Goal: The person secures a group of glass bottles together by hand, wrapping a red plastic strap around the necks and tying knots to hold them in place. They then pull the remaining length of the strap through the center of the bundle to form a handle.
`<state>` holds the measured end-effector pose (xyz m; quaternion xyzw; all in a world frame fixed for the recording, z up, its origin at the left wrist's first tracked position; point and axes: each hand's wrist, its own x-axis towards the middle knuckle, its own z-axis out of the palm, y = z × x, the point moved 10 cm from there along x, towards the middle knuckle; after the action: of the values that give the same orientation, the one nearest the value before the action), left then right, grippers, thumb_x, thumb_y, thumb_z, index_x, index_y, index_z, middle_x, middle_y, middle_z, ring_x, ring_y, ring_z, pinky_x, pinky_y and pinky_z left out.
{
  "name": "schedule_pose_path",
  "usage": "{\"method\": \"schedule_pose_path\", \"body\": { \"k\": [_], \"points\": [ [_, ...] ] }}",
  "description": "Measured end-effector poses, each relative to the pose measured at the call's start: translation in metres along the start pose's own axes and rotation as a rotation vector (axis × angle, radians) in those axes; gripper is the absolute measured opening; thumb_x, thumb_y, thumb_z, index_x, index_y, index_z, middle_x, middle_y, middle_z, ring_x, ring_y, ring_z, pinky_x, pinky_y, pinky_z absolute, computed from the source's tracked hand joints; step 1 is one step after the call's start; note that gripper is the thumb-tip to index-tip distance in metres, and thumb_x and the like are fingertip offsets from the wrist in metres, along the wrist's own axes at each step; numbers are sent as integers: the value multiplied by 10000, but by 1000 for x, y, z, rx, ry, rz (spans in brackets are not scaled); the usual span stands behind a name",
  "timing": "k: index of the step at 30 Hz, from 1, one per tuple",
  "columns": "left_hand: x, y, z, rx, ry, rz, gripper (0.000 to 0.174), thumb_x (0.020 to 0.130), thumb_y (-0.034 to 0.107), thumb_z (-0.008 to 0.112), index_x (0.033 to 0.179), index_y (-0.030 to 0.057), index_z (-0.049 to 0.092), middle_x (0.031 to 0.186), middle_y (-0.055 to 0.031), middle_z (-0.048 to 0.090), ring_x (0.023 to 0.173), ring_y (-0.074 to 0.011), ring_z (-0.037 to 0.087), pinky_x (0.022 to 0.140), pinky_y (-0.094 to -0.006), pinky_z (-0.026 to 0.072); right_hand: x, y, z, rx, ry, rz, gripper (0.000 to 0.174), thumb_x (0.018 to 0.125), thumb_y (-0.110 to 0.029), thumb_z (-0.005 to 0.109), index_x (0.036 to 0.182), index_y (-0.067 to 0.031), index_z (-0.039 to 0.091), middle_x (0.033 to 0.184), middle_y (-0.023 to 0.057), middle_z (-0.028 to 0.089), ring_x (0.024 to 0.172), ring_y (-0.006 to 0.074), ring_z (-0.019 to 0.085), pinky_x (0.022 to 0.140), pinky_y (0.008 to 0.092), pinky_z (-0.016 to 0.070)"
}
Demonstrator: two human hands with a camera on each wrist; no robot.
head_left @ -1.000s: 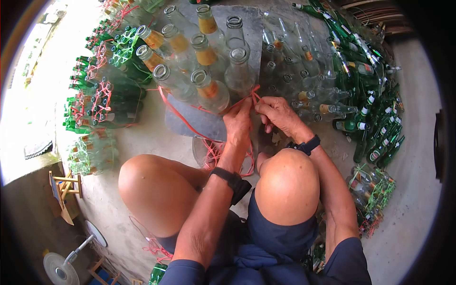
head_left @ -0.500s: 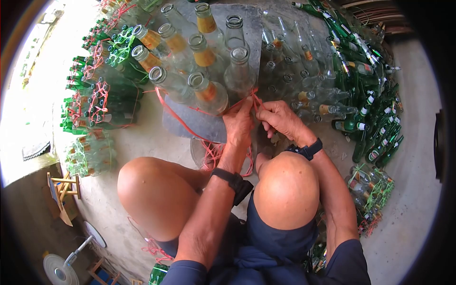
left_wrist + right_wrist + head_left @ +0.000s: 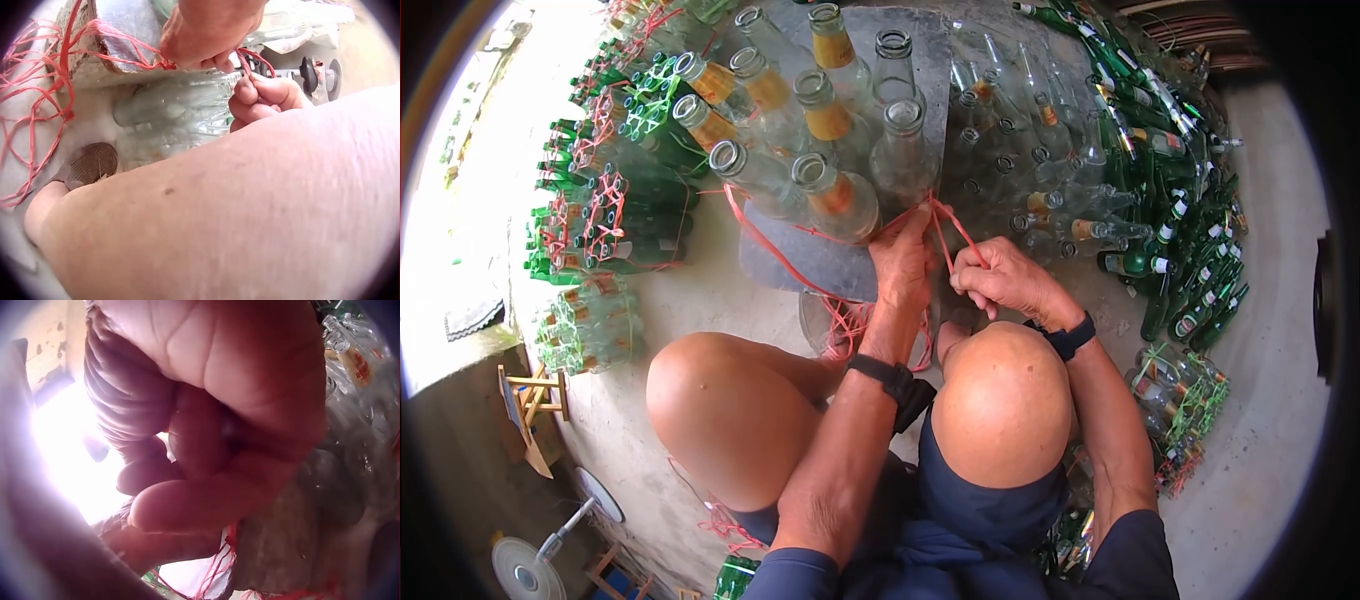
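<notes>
A cluster of clear glass bottles (image 3: 828, 192) with orange neck labels stands on a grey board (image 3: 800, 258), red plastic string (image 3: 765, 236) looped round its lower part. Close against the front bottle, my left hand (image 3: 903, 262) pinches the string where the strands meet. My right hand (image 3: 1008, 280), lower and to the right, grips strands drawn taut from that spot. In the left wrist view, the right thumb and fingers (image 3: 245, 94) close on the twisted string (image 3: 247, 62). Curled fingers of the right hand (image 3: 206, 462) fill the right wrist view.
Loose red string (image 3: 840, 325) lies heaped below the board. More clear bottles (image 3: 1010, 150) stand to the right, beside a pile of green bottles (image 3: 1175, 220). Tied bundles of green bottles (image 3: 615, 215) line the left. A fan (image 3: 528, 577) stands at lower left.
My right hand has moved down and slightly right, away from the left hand, drawing out the string strands. The left hand stays at the front bottle.
</notes>
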<state>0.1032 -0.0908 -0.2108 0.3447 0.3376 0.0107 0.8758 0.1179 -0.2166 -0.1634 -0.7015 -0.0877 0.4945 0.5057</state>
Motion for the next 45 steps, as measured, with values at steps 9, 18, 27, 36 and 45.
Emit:
{"method": "schedule_pose_path", "body": {
  "k": [9,18,27,36,45],
  "points": [
    [2,-4,3,-39,-18,-45,206,979,214,744,1102,54,704,998,-68,770,529,-34,378,470,-217,278,-13,16,-10,-46,17,-1,232,914,-163,684,751,2,691,617,8,606,512,77,551,461,264,453],
    [-6,-10,-9,-28,138,-71,213,977,233,730,1121,80,698,1069,-59,774,561,-71,399,502,-260,317,-23,25,-29,-46,110,-2,221,932,-166,664,800,0,728,681,15,646,564,71,575,479,257,469],
    [-14,-9,-16,-146,264,-13,314,977,245,735,1166,-2,698,1032,-117,764,517,-106,491,453,-285,403,-18,37,-21,-206,95,-50,219,928,-190,679,805,-21,745,665,-3,632,579,68,574,487,252,458],
    [-12,-10,-20,-120,318,19,208,947,192,735,1044,8,730,878,-80,721,498,-111,516,429,-280,412,-15,-31,-43,-79,293,-148,233,997,-231,703,919,-13,723,672,-26,608,557,35,515,464,234,402],
    [-9,-9,-24,-99,332,26,153,912,151,727,964,7,730,771,-53,657,488,-119,509,425,-285,398,53,-51,-53,-104,392,-155,217,981,-210,703,1024,-2,746,709,-18,589,514,46,483,430,239,365]
  ]
}}
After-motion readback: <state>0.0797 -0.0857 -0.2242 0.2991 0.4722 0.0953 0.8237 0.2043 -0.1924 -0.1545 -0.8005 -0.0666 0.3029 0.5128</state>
